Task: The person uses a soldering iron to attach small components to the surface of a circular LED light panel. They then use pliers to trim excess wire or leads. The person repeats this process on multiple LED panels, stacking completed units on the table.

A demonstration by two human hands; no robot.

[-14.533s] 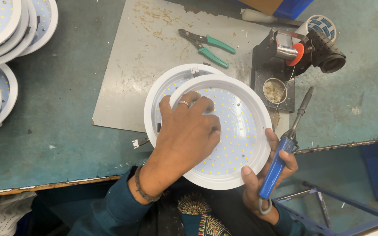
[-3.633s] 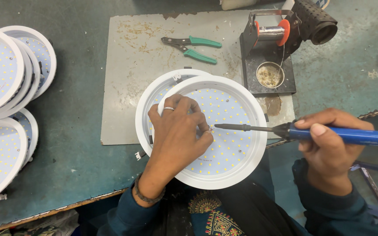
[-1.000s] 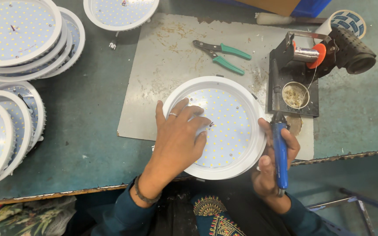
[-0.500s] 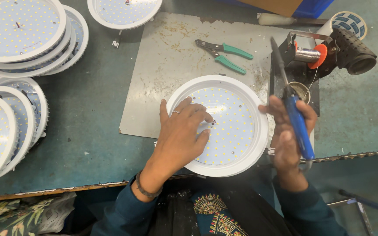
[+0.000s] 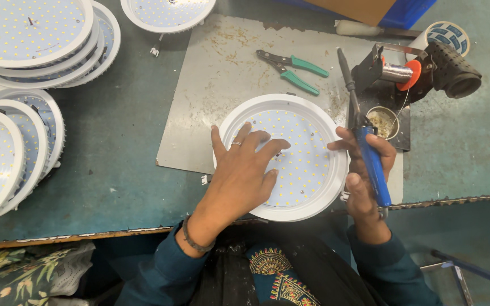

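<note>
Left hand point(image 5: 244, 170) flat, fingers spread, pressing round LED panel light point(image 5: 307, 170) at frame centre; palm hides panel's lower-left part. Right hand point(image 5: 364, 170) at panel's right rim, clenched around blue-handled soldering iron point(image 5: 364, 141), tip pointing up-frame. Light stacks point(image 5: 24, 73) upper left, cut off.

Teal bench point(image 5: 114, 170) w/ grey mat point(image 5: 211, 85), stacked LED panels point(image 5: 29, 39) at left, solder stand point(image 5: 392, 85).

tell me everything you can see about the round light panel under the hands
The round light panel is a white disc with a raised, plastic-looking rim around a flat face dotted with rows of small yellow LEDs. It lies face up on the grey mat. The left hand presses flat on it; the right hand, gripping a blue-handled soldering iron, touches its right rim.
</note>
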